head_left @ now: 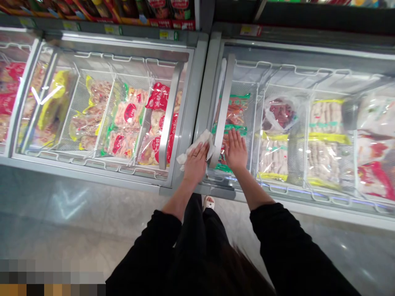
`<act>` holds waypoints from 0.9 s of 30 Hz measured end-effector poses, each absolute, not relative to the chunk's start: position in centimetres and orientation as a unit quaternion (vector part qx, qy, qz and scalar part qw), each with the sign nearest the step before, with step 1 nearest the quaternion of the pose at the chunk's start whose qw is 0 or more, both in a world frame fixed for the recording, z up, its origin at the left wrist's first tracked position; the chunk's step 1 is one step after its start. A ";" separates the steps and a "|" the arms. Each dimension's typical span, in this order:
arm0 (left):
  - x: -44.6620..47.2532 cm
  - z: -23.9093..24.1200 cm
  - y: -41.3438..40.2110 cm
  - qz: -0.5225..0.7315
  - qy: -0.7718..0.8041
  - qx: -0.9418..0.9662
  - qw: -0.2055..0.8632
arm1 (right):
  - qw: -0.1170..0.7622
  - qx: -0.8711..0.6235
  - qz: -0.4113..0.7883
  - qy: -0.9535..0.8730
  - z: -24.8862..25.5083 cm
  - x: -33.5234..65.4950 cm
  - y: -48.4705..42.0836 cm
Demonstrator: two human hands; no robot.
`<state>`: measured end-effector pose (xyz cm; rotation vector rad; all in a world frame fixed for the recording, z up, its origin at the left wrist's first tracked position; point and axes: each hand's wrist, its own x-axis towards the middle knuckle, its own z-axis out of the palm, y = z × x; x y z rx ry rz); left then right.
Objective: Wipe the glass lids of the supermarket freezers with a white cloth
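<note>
Covering the lower part of a white cloth (207, 137), the left hand (196, 164) lay palm down, fingers close together and nearly straight; its underside was hidden, so whether it pinched the cloth or only pressed it could not be told. Crumpled cloth showed from nine to two o'clock around the fingers, on the grey rim where the left freezer (151, 186) met the right freezer (308, 209). At three o'clock from it, the right hand (237, 152) was open and flat over the glass lid, fingers straight, with nothing seen in its grasp; it hid part of the red-and-green packets (236, 110) below. Bottles (101, 8) around eleven o'clock were cut off by the top edge, and glare blurred some of the goods.

The right freezer's handle (224, 111) stood between the hands, just beside the cloth; the left freezer's handle (171, 115) rose near it at ten o'clock. Between the handles the rim ran on toward twelve o'clock, and floor (114, 218) opened out at eight.

Counted, there were two hands, one cloth, two upright handles, one pale shoe (209, 202) at five o'clock, and, at three o'clock, three yellow-ended packs (273, 156) and one clear bag (281, 111) of dark red food.
</note>
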<state>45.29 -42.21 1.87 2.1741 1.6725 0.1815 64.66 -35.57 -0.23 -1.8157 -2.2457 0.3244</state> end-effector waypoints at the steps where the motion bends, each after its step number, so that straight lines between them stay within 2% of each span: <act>1: 45.4 1.9 -43.5 0.056 0.604 0.771 0.195 | 0.127 -0.631 0.104 -0.758 -0.4 64.7 -35.7; 6: 45.2 1.6 -46.0 0.017 0.597 0.776 0.204 | 0.146 -0.669 0.070 -0.726 -0.9 64.7 -35.8; 10: 44.9 2.0 -39.9 0.052 0.574 0.794 0.193 | 0.116 -0.665 0.083 -0.733 -0.7 64.7 -35.6; 13: 44.9 2.1 -36.5 0.059 0.566 0.802 0.180 | 0.103 -0.604 0.127 -0.780 -0.3 64.7 -35.4; 22: 44.8 1.7 -45.6 0.017 0.586 0.785 0.199 | 0.101 -0.571 0.127 -0.805 -0.1 64.8 -35.3; 27: 45.5 2.0 -39.7 0.054 0.613 0.769 0.175 | 0.098 -0.577 0.133 -0.800 0.4 64.6 -35.3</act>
